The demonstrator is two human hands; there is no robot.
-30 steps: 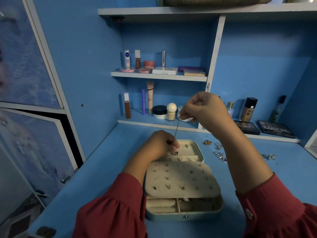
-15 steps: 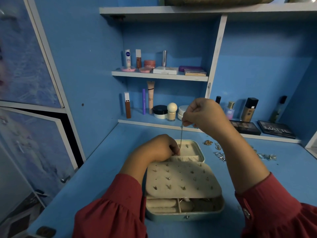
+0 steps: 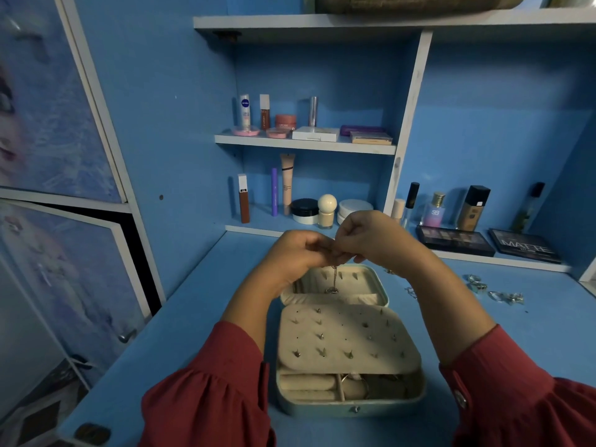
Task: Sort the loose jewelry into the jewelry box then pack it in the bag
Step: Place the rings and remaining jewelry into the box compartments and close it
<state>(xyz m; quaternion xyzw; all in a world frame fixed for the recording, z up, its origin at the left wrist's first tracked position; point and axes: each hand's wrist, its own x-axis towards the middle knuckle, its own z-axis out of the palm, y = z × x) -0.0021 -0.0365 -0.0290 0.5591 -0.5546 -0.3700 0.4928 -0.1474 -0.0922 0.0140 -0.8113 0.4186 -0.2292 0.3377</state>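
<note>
**Necklace held over the open jewelry box**

A thin necklace (image 3: 334,280) hangs straight down, its pendant almost at the lining of the raised lid of the jewelry box (image 3: 350,350). It hangs just below the fingers: the left hand (image 3: 298,254) and the right hand (image 3: 364,237) meet above the box, and both pinch the top of the chain, probably to hook it in the lid so that it does not tangle. The box lies open on the blue tabletop (image 3: 200,317). More loose jewelry (image 3: 493,291) waits at the right, well apart. No bag is clearly seen.
</note>
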